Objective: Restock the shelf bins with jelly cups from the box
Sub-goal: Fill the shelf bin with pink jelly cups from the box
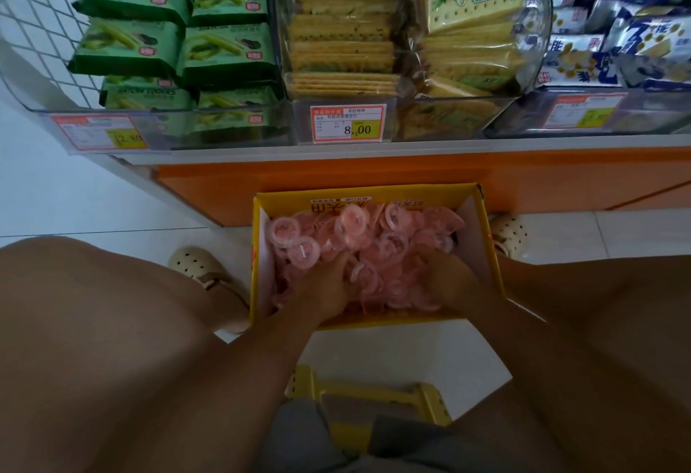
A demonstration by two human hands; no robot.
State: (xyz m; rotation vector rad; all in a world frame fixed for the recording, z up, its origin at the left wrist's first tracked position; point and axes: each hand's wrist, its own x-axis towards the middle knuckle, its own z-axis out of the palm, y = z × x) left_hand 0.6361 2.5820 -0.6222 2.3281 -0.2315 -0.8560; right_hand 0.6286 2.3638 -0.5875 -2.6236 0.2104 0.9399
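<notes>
The box stands open on the floor, right against the orange base of the shelf and between the person's two shoes. It is heaped with pink jelly cups, which lie loose at all angles, some on their sides and some rim up. Both hands are down inside the box, at the near end of the heap. The left hand lies palm down on the cups, with its fingers reaching forward and toward the middle, their tips sunk among the cups. The right hand comes in from the other side, knuckles up, with its fingers bent downward into the pile. The two hands are near each other but apart, with a few cups showing between them. The cups hide the fingertips of both hands, so I cannot tell whether either hand is closed around any cups or only pressing into them. Above the box, clear bins sit side by side on the shelf: green packs on the left, cracker packs in the middle and blue packs on the right. A price tag reading 8.00 hangs on the front of the middle bin. The person sits on a yellow stool.
</notes>
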